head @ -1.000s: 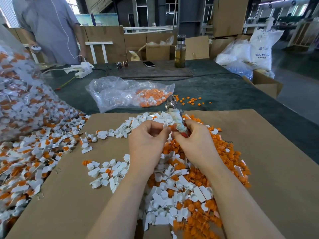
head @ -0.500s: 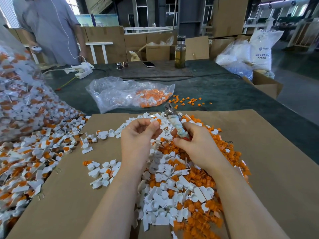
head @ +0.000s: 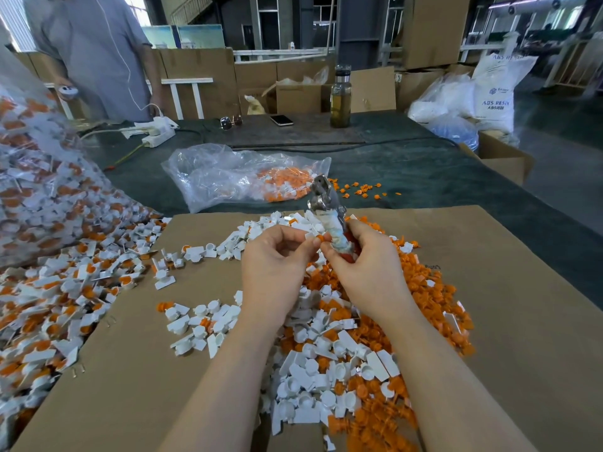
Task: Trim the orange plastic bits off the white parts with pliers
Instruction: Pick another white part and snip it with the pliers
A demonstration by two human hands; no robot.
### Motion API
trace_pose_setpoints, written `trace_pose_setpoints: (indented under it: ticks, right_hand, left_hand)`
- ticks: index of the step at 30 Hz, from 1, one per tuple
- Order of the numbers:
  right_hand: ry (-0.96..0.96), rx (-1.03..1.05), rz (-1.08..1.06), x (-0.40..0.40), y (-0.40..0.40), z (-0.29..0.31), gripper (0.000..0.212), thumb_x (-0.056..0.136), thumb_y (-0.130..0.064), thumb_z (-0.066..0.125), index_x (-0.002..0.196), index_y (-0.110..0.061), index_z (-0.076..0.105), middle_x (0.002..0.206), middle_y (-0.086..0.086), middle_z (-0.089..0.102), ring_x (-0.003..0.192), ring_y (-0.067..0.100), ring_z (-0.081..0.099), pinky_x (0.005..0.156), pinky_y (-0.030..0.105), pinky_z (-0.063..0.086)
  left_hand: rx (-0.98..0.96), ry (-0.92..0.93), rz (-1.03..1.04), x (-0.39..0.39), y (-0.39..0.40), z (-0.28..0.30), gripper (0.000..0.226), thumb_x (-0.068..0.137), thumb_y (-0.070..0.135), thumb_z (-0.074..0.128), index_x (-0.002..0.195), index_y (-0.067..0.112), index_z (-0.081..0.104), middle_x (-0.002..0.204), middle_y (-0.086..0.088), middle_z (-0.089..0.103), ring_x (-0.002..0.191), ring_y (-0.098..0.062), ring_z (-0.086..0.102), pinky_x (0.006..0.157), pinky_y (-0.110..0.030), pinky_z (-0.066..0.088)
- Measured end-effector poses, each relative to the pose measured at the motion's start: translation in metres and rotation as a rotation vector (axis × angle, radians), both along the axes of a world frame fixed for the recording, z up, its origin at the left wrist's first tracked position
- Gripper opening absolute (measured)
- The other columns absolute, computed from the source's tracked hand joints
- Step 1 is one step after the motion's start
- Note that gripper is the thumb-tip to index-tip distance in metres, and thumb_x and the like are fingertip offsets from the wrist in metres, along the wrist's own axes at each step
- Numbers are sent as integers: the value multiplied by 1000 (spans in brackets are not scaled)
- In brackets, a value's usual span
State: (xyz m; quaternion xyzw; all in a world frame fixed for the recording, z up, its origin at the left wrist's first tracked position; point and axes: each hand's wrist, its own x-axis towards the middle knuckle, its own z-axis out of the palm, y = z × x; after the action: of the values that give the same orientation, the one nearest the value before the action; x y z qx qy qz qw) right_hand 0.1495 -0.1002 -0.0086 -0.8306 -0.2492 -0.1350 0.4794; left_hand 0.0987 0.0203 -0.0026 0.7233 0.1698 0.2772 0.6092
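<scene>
My right hand [head: 365,269] grips the pliers [head: 329,216] by their cloth-wrapped red handles, metal jaws pointing up and away. My left hand [head: 277,265] pinches a small white part with an orange bit [head: 316,238] between thumb and fingertips, right beside the pliers' handles. Both hands hover over a heap of white parts [head: 313,380] mixed with orange offcuts [head: 417,288] on a cardboard sheet [head: 509,321]. A spread of white parts with orange bits still on them [head: 65,298] lies at the left.
A big clear bag of parts [head: 36,177] bulges at the far left; a flatter bag [head: 241,177] lies beyond the cardboard. Loose orange bits [head: 362,190], a bottle [head: 341,99], a phone [head: 281,120] and a power strip [head: 156,132] sit on the green table. A person [head: 94,53] stands at the back left.
My left hand dipped toward the pile, then came back beside the pliers pinching a part. The right hand stayed put, tilting the pliers slightly.
</scene>
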Motion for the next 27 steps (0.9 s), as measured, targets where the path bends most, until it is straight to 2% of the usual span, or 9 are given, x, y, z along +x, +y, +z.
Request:
trace_pose_setpoints:
  ticks: [3,8,14,18,23,27]
  right_hand:
    - [-7,7,-4,0,0,0,20,88,-27,68,105,-18,64,88,-9,66,80,7,61,70,30,53]
    - [-7,-10,-2,0,-1,0,24,88,-27,68,110,-17,64,95,-6,67,85,8,62,75,35,56]
    - [-32,-47,-6,1,-2,-1,24,87,-21,69,110,-19,64,94,-8,67,84,7,61,73,29,55]
    - [-61,-64,-5,1,-2,-1,20,86,-20,69,105,-20,64,88,-11,65,79,5,60,67,25,52]
    - [76,-38,94,0,-6,2,12,88,-28,67,96,-22,61,82,-11,62,75,7,59,65,30,50]
    - [202,-154,206,2,-13,5,18,87,-29,67,102,-20,61,90,-6,64,81,12,61,73,38,52]
  left_hand:
    - [-6,9,4,0,0,0,15,83,14,80,74,19,69,74,-4,74,73,-21,72,71,-31,60]
    - [0,13,0,0,0,1,13,83,15,80,76,19,70,73,-2,74,72,-18,72,70,-28,60]
    - [12,19,-6,0,0,0,14,83,14,79,75,19,70,69,2,73,68,-14,71,65,-22,58]
    - [20,20,-8,1,0,-1,13,83,17,80,76,20,70,70,2,73,68,-13,71,64,-21,58]
    - [-104,-65,11,1,8,-2,8,84,11,78,83,10,71,73,-4,74,67,-13,73,62,-17,56]
    - [-229,-160,-15,0,13,-2,5,87,5,73,84,8,70,68,2,72,65,-11,72,64,-17,55]
